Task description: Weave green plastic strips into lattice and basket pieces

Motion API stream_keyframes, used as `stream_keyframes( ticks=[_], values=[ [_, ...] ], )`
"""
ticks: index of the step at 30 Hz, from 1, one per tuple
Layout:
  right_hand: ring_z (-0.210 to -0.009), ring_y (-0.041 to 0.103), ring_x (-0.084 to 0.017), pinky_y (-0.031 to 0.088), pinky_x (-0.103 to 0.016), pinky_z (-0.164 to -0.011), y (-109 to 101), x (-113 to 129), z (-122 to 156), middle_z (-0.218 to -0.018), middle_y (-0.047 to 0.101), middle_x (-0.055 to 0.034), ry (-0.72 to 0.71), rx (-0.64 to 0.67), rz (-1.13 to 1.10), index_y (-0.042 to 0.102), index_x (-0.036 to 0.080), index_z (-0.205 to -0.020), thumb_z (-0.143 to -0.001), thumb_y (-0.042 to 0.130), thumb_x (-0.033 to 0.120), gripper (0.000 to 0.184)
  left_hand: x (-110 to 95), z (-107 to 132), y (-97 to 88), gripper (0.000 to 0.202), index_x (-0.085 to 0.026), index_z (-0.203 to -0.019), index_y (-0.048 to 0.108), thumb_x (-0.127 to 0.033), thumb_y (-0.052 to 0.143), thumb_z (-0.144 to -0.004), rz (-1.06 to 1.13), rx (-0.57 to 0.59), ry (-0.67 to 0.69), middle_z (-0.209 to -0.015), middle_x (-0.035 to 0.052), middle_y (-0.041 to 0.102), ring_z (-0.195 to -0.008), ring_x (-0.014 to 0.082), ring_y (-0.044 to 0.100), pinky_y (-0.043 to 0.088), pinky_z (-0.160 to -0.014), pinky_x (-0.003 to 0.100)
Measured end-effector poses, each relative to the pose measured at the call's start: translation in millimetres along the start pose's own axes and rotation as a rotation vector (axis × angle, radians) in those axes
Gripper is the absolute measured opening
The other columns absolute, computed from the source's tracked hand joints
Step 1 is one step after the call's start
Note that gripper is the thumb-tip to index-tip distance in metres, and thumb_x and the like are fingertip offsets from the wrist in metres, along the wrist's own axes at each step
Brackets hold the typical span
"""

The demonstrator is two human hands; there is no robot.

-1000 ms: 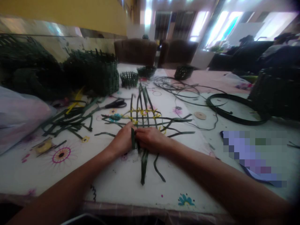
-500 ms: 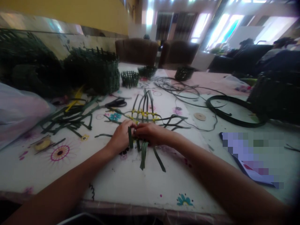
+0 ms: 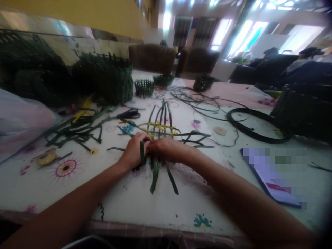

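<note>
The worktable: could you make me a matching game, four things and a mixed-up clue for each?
1. Lattice of dark green flat strips
2. Round, flat beige disc
3. Wide coiled ring of dark green strip
4. Black scissors with looped handles

A. Farthest right of these four
B. Beside a heap of loose green strips
C. Yellow ties at crossings
D. Just left of the coiled ring

Pairs: 1-C, 2-D, 3-A, 4-B

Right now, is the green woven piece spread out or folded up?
Spread out: the woven piece has strips reaching far, near, left and right. The left hand and right hand cover part of it.
</note>
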State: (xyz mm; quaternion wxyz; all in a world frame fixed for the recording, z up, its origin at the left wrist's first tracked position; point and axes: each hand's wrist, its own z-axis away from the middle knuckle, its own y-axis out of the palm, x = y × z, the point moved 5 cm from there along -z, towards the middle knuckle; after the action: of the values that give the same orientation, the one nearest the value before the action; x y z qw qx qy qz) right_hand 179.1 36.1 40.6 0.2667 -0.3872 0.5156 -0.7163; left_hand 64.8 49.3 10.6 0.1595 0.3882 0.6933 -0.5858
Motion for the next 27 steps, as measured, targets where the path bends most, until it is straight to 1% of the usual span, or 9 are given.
stream_keyframes(
  ticks=[3, 7, 10, 12, 15, 18, 20, 23, 27],
  values=[
    [-0.071, 0.062, -0.013, 0.038, -0.022, -0.060, 1, 2, -3, -0.087, 0.070, -0.0056, 0.055, 0.004, 0.071, 0.067, 0.014, -0.092, -0.084, 0.055, 0.005, 0.017, 2, 0, 0.2, 0.012, -0.017, -0.082, 0.060, -0.015, 0.047, -0.082, 0.008, -0.012, 0.012, -0.089, 0.0045, 0.059, -0.087, 0.0194, 0.056, 0.045, -0.081, 0.033],
    [-0.080, 0.065, -0.021, 0.038, -0.026, -0.062, 10, -1, -10, -0.091, 0.072, -0.0098, 0.206, -0.095, 0.144, 0.068, 0.016, -0.094, -0.081, 0.056, 0.014, 0.018, 5, -1, 0.5, 0.016, -0.017, -0.085, 0.060, -0.014, 0.045, -0.081, 0.018, -0.030, 0.036, -0.091, 0.0049, 0.060, -0.090, 0.0197, 0.056, 0.044, -0.085, 0.034],
    [-0.080, 0.065, -0.022, 0.038, -0.027, -0.061, 18, -5, -12, -0.094, 0.072, -0.0111, 0.361, -0.152, 0.061, 0.069, 0.017, -0.097, -0.085, 0.052, 0.022, 0.021, 4, -2, 0.6, 0.015, -0.017, -0.085, 0.059, -0.016, 0.045, -0.081, 0.001, -0.040, 0.042, -0.092, 0.0049, 0.060, -0.089, 0.0197, 0.056, 0.045, -0.084, 0.034],
    [-0.076, 0.064, -0.020, 0.036, -0.026, -0.059, 19, -7, -9, -0.092, 0.072, -0.0103, 0.412, -0.180, -0.023, 0.070, 0.017, -0.095, -0.088, 0.051, 0.026, 0.022, 1, -1, 0.3, 0.015, -0.017, -0.085, 0.059, -0.017, 0.045, -0.082, -0.013, -0.038, 0.060, -0.091, 0.0050, 0.060, -0.089, 0.0196, 0.056, 0.045, -0.083, 0.034],
    [-0.071, 0.060, -0.016, 0.034, -0.025, -0.058, 10, -10, -1, -0.082, 0.069, -0.0065, 0.389, -0.206, -0.135, 0.069, 0.017, -0.087, -0.089, 0.053, 0.027, 0.019, -7, 0, -2.3, 0.015, -0.017, -0.086, 0.061, -0.017, 0.046, -0.083, -0.001, -0.016, 0.115, -0.090, 0.0049, 0.060, -0.087, 0.0188, 0.056, 0.045, -0.081, 0.033],
    [-0.075, 0.059, -0.017, 0.035, -0.026, -0.061, -11, -25, 14, -0.085, 0.067, -0.0079, 0.473, -0.347, -0.031, 0.066, 0.016, -0.085, -0.092, 0.049, 0.023, 0.020, -16, 2, -9.6, 0.016, -0.017, -0.088, 0.062, -0.019, 0.046, -0.087, 0.016, -0.010, 0.155, -0.088, 0.0043, 0.062, -0.083, 0.0173, 0.058, 0.047, -0.078, 0.031],
    [-0.081, 0.059, -0.018, 0.037, -0.027, -0.066, -19, -37, 21, -0.097, 0.065, -0.0119, 0.556, -0.424, 0.095, 0.065, 0.014, -0.088, -0.092, 0.044, 0.014, 0.021, -21, 4, -17.1, 0.018, -0.017, -0.089, 0.063, -0.020, 0.045, -0.089, 0.002, -0.050, 0.182, -0.088, 0.0044, 0.062, -0.081, 0.0165, 0.059, 0.048, -0.078, 0.030],
    [-0.091, 0.058, -0.020, 0.040, -0.028, -0.074, -10, -51, 20, -0.109, 0.061, -0.0133, 0.562, -0.389, 0.104, 0.063, 0.014, -0.099, -0.090, 0.043, 0.011, 0.022, -24, 5, -21.5, 0.021, -0.017, -0.095, 0.065, -0.022, 0.045, -0.092, -0.030, -0.073, 0.251, -0.097, 0.0063, 0.064, -0.091, 0.0176, 0.060, 0.048, -0.085, 0.032],
    [-0.105, 0.053, -0.025, 0.041, -0.032, -0.085, 5, -57, 12, -0.117, 0.059, -0.0149, 0.564, -0.371, 0.163, 0.054, 0.014, -0.120, -0.087, 0.047, 0.012, 0.034, -10, 2, -6.6, 0.028, -0.017, -0.109, 0.067, -0.021, 0.046, -0.091, -0.089, 0.066, 0.283, -0.118, 0.0099, 0.065, -0.110, 0.0215, 0.060, 0.046, -0.100, 0.038]
  ],
)
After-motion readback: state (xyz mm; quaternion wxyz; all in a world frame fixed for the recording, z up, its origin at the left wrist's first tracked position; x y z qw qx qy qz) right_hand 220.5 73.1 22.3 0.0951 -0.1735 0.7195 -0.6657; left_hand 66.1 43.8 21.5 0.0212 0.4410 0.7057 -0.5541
